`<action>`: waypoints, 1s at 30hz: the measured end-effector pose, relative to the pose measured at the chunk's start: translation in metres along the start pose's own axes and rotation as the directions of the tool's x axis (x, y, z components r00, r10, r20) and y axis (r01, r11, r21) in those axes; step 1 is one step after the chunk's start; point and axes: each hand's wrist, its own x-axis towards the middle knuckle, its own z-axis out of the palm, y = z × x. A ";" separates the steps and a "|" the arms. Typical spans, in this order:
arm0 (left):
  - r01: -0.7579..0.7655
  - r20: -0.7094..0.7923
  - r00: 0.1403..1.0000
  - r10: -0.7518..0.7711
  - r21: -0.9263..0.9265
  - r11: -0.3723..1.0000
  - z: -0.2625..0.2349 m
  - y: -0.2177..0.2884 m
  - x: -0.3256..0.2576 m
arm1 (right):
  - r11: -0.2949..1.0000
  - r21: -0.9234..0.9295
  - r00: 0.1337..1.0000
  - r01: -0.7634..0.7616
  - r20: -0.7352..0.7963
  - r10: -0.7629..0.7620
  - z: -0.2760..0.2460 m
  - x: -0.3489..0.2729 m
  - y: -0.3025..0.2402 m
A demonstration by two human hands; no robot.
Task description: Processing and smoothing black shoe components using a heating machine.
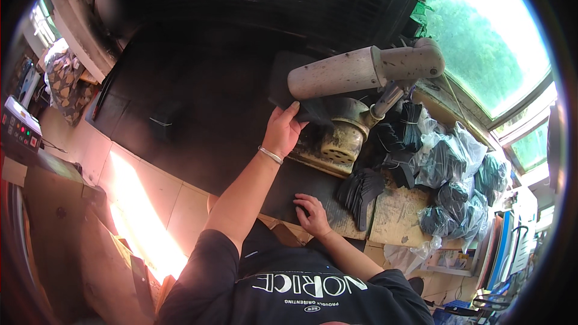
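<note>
under the pale machine arm, the left hand pinched a black piece — seemingly fabric, too dark to tell — against the machine base. the right hand lay flat, fingers spread, on the black sheet — holding nothing, beside a stack of black cut pieces.

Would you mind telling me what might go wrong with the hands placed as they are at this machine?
The left hand holds a black piece right at the machine under its motor housing; fingers could get caught. The right hand rests flat near the loose stack of black pieces, which might be knocked off.
</note>
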 end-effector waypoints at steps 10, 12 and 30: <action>-0.001 -0.026 1.000 0.002 0.024 1.000 0.002 0.001 -0.021 | 1.000 0.000 1.000 0.022 -0.008 -0.022 -0.001 0.000 0.002; 0.002 -0.035 0.999 -0.001 0.026 1.000 0.000 0.001 -0.028 | 1.000 -0.001 1.000 0.026 -0.015 -0.026 -0.001 0.001 0.001; 0.000 -0.077 0.997 0.005 0.061 0.998 -0.004 0.008 -0.075 | 1.000 0.016 0.999 0.026 -0.025 -0.026 -0.001 -0.002 0.004</action>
